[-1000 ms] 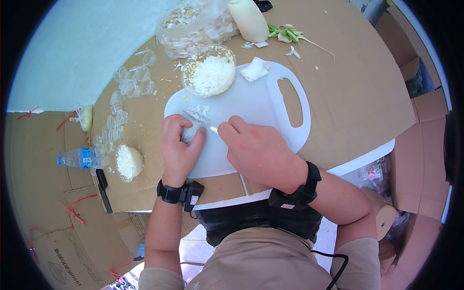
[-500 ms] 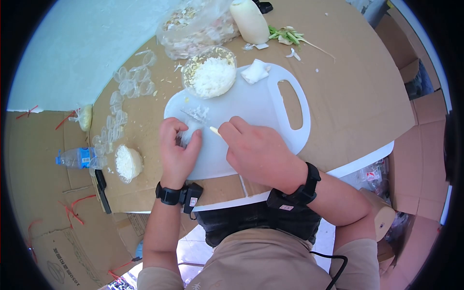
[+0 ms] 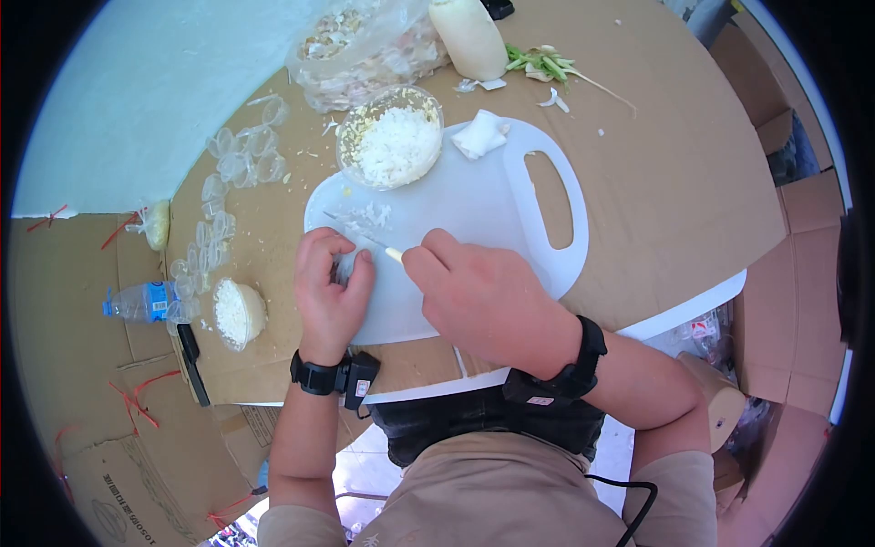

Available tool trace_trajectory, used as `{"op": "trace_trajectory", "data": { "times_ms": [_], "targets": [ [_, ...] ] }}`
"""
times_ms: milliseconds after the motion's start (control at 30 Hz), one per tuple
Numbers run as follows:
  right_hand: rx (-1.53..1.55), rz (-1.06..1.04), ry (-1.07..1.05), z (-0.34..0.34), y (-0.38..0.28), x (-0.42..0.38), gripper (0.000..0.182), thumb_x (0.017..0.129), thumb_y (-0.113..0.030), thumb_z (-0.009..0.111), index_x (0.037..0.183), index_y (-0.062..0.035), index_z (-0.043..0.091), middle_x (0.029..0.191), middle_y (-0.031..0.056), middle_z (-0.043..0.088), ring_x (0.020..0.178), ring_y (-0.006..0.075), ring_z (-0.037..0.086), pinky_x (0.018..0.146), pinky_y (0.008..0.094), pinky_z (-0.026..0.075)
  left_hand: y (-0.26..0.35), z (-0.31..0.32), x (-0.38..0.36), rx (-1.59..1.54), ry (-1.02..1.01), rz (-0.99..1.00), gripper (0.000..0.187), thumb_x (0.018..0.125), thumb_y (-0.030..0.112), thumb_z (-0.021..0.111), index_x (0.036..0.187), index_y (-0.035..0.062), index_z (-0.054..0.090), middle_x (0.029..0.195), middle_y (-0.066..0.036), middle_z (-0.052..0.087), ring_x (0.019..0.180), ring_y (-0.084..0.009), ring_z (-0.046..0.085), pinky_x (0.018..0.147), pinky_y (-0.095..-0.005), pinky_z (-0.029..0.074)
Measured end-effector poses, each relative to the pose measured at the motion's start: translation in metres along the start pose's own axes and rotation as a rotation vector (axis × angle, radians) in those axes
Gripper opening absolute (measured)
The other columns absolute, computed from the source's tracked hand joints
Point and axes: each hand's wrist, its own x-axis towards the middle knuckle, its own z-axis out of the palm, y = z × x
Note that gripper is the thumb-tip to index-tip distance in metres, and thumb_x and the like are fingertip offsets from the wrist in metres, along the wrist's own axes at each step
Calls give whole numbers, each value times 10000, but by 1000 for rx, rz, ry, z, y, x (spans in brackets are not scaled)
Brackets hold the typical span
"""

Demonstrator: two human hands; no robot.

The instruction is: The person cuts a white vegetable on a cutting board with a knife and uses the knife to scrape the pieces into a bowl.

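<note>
My right hand [image 3: 488, 296] is closed round the pale yellow handle of a small knife [image 3: 394, 254]. Its thin blade points left across the white cutting board [image 3: 447, 214]. My left hand [image 3: 328, 292], fingers curled, pins a piece of white radish [image 3: 344, 268] to the board just left of the knife; fingers and thumb cover part of the piece. Beyond the blade lies a small heap of finely cut white radish [image 3: 374, 215]. At the board's far edge, a clear bowl [image 3: 432, 110] holds chopped white and yellowish bits. A larger white chunk [image 3: 479, 134] rests to its right.
A peeled white radish [image 3: 467, 38] and green stems [image 3: 547, 64] lie at the back, beside a plastic bag of scraps [image 3: 374, 68]. On the left are clear plastic cups [image 3: 235, 168], a tub of white bits [image 3: 239, 314], a bottle [image 3: 146, 303] and a black-handled object [image 3: 191, 360].
The knife and my right hand have shifted slightly, and more of the blade now shows. My left hand still presses the radish piece in nearly the same spot.
</note>
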Motion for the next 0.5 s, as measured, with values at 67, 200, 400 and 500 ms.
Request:
{"op": "trace_trajectory", "data": {
  "times_ms": [67, 200, 400, 500],
  "targets": [
    [-34, -18, 5, 0, -2, -1, 221, 858, -71, 701, 1032, -62, 565, 922, 91, 559, 655, 247, 666, 553, 381, 534, 0, 1, 0, 8, 22, 6, 181, 903, -24, 765, 1019, 20, 632, 1097, -121, 639, 1025, -273, 621, 916, -374, 518],
    [-69, -44, 26, 3, -6, -2, 211, 837, -64, 701, 1011, -75, 582, 897, 75, 537, 631, 215, 642, 533, 362, 510, -4, 0, 0, 79, 4, 90, 189, 887, -42, 757, 1030, 15, 647, 1128, -135, 656, 1054, -294, 637, 932, -388, 525],
    [-22, -22, -17, -4, -9, -4, 192, 835, -51, 690, 993, -70, 582, 887, 77, 522, 607, 231, 630, 530, 375, 496, -3, 2, 1, 49, 29, 59, 164, 864, -24, 784, 984, 21, 680, 1068, -145, 678, 988, -334, 666, 866, -402, 549],
    [-23, -19, -75, -11, -8, -6, 234, 835, -70, 709, 1024, -71, 570, 908, 77, 532, 621, 219, 639, 524, 365, 499, -5, 3, 2, 28, 21, 39, 167, 868, -20, 785, 991, 19, 680, 1065, -146, 682, 986, -334, 674, 869, -396, 553]
  ]
}}
